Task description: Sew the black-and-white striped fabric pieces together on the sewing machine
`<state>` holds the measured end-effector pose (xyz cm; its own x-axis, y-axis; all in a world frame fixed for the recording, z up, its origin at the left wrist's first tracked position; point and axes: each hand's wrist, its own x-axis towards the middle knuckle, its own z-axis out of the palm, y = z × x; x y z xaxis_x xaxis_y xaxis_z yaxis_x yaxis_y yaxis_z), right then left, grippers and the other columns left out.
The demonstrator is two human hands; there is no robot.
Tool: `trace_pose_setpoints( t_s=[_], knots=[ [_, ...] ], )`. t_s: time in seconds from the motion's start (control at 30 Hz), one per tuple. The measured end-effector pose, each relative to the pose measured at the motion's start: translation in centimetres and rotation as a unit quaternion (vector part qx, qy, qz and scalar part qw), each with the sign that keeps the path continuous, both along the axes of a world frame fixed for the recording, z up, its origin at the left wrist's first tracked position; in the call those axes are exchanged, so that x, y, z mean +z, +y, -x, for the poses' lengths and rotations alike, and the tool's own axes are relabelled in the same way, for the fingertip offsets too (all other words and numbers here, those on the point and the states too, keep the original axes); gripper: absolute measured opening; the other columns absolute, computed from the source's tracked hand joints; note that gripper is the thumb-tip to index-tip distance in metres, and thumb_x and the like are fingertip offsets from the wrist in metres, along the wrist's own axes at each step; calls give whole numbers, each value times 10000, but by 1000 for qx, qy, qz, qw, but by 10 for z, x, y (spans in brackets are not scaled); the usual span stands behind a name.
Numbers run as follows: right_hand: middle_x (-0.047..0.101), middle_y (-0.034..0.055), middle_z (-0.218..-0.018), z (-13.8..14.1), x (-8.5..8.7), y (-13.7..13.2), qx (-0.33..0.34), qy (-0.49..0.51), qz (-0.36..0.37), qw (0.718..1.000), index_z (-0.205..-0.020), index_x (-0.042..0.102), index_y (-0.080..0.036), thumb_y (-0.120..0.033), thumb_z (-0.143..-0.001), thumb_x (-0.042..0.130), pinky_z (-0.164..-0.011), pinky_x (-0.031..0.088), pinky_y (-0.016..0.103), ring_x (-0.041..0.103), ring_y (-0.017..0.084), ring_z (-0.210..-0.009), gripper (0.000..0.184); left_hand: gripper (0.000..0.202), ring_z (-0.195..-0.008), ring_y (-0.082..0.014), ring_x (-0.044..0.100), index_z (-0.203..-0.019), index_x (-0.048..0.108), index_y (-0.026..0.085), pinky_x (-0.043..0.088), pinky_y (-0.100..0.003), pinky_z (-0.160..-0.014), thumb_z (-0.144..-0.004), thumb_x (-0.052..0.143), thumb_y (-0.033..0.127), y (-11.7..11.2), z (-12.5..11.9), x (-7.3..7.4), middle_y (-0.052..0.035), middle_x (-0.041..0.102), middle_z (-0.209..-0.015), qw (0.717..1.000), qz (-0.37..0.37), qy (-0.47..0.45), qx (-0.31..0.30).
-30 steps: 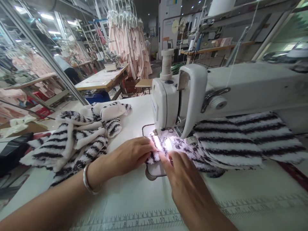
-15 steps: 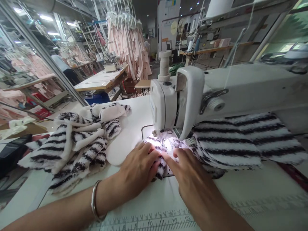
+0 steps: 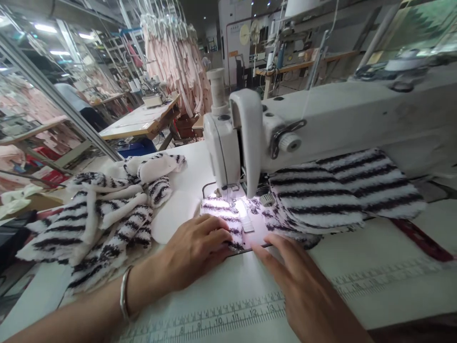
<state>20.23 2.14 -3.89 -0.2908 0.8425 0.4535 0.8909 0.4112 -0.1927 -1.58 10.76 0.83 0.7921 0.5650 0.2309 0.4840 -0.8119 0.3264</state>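
1. Black-and-white striped fleece [image 3: 217, 212] lies on the lit needle plate [image 3: 257, 239], with its edge under the presser foot [image 3: 243, 215] of the sewing machine [image 3: 219, 147]; this is your head view.
2. Your left hand [image 3: 193, 252] rests on that fleece with its fingers curled down, the grip clamped on the cloth against the plate.
3. Your right hand [image 3: 303, 286] has just drawn back off the fleece. Its grip is apart, fingers spread, and the tips sit near the plate's near edge, so your hands no longer meet and only the left holds the cloth.
4. A wider striped panel [image 3: 314, 195] runs away right under the machine's arm.
5. A heap of striped pieces [image 3: 89, 224] and a white rounded pad [image 3: 171, 214] sit left on the tabletop [image 3: 43, 300], the pad just beside your left hand.
6. A ruler strip [image 3: 221, 319] runs along the tabletop's near side.
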Motion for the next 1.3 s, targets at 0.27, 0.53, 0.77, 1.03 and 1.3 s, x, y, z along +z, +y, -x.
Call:
trace_pose_setpoints(
  t_s=[0.27, 0.53, 0.77, 1.03, 1.3],
  knots=[
    [518, 78, -1193, 9, -3, -5, -23, 36, 11, 999, -1212, 547, -200, 115, -683, 290, -944, 462, 372, 454, 204, -1153, 667, 81, -919, -156, 602, -935, 599, 172, 519, -294, -796, -899, 538, 132, -3, 1, -3, -51, 659, -1026, 999, -8, -45, -6],
    [570, 103, -1103, 45, 6, -4, -39, -9, 17, 999, -1261, 525, -158, 96, -669, 328, -776, 513, 373, 534, 226, -980, 674, 165, -1012, -172, 598, -1051, 608, 179, 508, -309, -884, -906, 540, 138, -9, 8, -10, -58, 659, -1096, 999, 4, -38, -13],
    [549, 99, -994, 36, 9, 7, -37, -29, 20, 999, -1170, 572, -116, 94, -655, 329, -743, 500, 391, 511, 231, -908, 607, 207, -979, -189, 618, -1108, 595, 179, 520, -354, -871, -953, 458, 184, -16, -6, -12, -73, 665, -1098, 999, -10, -29, 12],
    [521, 68, -901, 32, 5, 37, -33, -11, 12, 999, -1116, 601, -148, 121, -639, 305, -734, 487, 390, 494, 203, -840, 622, 191, -968, -203, 612, -1086, 568, 163, 536, -371, -838, -937, 454, 127, 3, -10, -12, -89, 654, -1050, 998, -48, -2, 29],
    [495, 60, -860, 34, 5, 46, -61, -10, 12, 998, -1115, 614, -186, 75, -750, 322, -745, 478, 398, 486, 208, -831, 535, 188, -847, -180, 605, -1071, 520, 147, 551, -333, -721, -956, 373, 130, 28, -8, -19, -77, 625, -938, 991, -134, -3, 31]
  ],
)
